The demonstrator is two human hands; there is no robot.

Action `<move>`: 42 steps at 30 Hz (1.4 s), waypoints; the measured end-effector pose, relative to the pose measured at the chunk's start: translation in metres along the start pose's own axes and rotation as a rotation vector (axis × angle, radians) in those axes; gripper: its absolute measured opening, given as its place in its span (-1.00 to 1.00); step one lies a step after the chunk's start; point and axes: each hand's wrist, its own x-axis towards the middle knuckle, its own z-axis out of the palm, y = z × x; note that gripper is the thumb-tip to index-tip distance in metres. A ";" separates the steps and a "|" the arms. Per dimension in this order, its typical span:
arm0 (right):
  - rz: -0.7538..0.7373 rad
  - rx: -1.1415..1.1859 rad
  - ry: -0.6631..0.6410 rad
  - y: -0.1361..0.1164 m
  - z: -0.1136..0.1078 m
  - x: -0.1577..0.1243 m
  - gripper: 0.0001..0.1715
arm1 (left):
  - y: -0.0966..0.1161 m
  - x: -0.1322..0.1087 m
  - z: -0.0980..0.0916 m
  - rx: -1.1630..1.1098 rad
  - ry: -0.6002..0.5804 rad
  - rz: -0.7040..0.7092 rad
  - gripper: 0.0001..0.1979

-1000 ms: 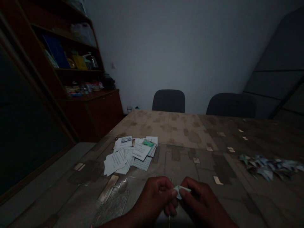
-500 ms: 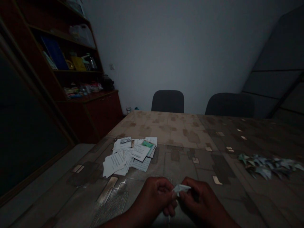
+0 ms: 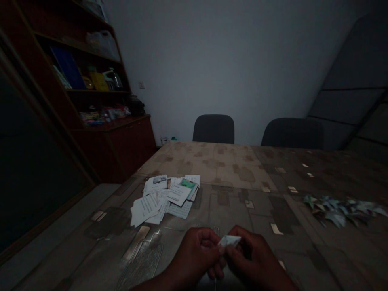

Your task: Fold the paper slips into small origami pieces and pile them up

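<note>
Pinched between the fingertips of your left hand and right hand: one small folded paper, held over the table, well short of its far edge. Folded pieces heap away to the right, looking finished; flat sheets lie nearer the left edge, apparently not yet folded; yours looks partway.

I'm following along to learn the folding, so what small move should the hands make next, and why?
Probably a gentle squeeze to firm the fold in the small pale paper: the left hand and right hand both pinch it, steadying it from two sides, and its angled edges suggest folding. The creases are too dim to judge closely.
</note>
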 end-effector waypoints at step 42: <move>0.064 0.167 0.009 -0.013 -0.009 0.003 -0.69 | -0.006 0.001 -0.001 -0.025 0.025 -0.001 -0.69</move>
